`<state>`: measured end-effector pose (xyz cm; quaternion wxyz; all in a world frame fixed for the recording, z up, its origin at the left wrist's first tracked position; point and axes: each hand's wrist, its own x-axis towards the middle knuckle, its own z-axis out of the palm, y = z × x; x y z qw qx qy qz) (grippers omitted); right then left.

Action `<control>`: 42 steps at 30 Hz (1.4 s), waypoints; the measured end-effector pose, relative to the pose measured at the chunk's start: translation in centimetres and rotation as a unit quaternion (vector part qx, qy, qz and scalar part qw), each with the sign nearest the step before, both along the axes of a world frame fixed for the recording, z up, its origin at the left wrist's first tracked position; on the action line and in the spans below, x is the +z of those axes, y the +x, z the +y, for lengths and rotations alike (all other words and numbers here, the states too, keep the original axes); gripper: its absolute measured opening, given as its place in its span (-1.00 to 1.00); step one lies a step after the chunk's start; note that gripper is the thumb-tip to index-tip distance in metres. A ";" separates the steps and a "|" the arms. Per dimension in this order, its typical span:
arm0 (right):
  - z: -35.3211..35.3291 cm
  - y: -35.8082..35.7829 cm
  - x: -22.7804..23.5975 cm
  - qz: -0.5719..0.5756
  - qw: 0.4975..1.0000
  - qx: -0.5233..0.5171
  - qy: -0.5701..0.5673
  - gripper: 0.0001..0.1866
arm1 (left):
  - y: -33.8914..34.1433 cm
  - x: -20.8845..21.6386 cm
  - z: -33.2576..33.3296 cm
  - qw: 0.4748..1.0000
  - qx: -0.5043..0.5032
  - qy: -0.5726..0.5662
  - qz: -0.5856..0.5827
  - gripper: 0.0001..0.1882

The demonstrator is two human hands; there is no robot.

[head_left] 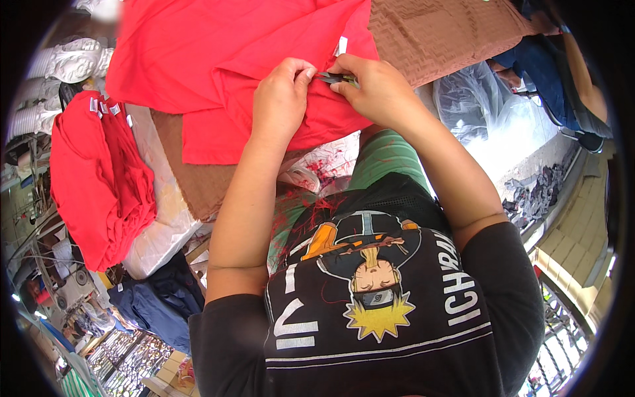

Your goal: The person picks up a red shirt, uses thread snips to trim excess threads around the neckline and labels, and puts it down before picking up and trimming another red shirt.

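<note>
A red garment [231, 73] lies spread over a brown cloth-covered surface [443, 33] in front of me. My left hand [283, 92] is pinched closed on a bit of the red cloth; whether a loose thread is also between its fingertips is too small to tell. In my right hand [374, 86] is a pair of small dark thread snips [331, 78], their blades pointing left toward the left fingertips. A white label [341, 46] stands up from the garment just beyond my right hand.
A stack of folded red garments [99, 178] with white labels lies at the left. Dark blue cloth [162, 298] hangs below it. Red thread scraps [311, 178] cover my lap. Clear plastic [473, 99] lies right, with another person [555, 79] at the far right.
</note>
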<state>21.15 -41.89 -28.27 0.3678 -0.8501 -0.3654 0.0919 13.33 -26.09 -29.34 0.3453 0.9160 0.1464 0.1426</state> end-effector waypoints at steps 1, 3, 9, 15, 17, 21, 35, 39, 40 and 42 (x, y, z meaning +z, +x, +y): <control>0.1 -0.1 0.1 -0.015 1.000 0.000 -0.008 -0.80 | 0.0 0.1 -0.1 1.000 -0.003 0.010 -0.001 -0.83; 0.4 -0.3 0.7 -0.022 0.999 0.003 -0.026 -0.80 | -0.1 0.4 -0.3 0.999 -0.007 0.031 -0.004 -0.83; 0.0 -0.6 1.0 -0.035 0.999 0.012 -0.037 -0.80 | -0.5 0.9 -0.3 0.997 -0.048 0.034 -0.045 -0.83; -3.9 -1.8 1.7 -0.044 0.997 0.066 0.024 -0.70 | -3.9 7.1 2.3 0.946 -0.289 -0.141 0.037 -0.86; -4.6 -1.9 0.4 -0.078 0.996 0.049 0.012 -0.66 | -3.6 7.1 2.7 0.958 -0.280 -0.063 0.016 -0.85; -5.2 -1.6 -1.1 -0.139 0.990 0.011 -0.004 -0.72 | -1.8 3.7 2.5 0.959 -0.198 0.201 -0.036 -0.77; -7.6 1.4 -1.5 0.153 0.972 -0.145 0.106 -0.68 | 1.8 3.1 4.1 0.980 -0.079 0.183 -0.018 -0.72; -8.2 1.6 -0.3 0.019 0.979 -0.190 0.065 -0.55 | 1.6 3.2 1.6 0.972 -0.071 0.171 -0.142 -0.76; -8.5 1.6 0.0 0.005 0.977 -0.200 0.070 -0.55 | 1.3 3.4 0.0 0.985 -0.061 0.089 -0.136 -0.78; -8.4 1.5 0.7 0.007 0.979 -0.165 0.115 -0.58 | 1.1 2.8 -2.2 0.979 -0.124 0.066 -0.147 -0.79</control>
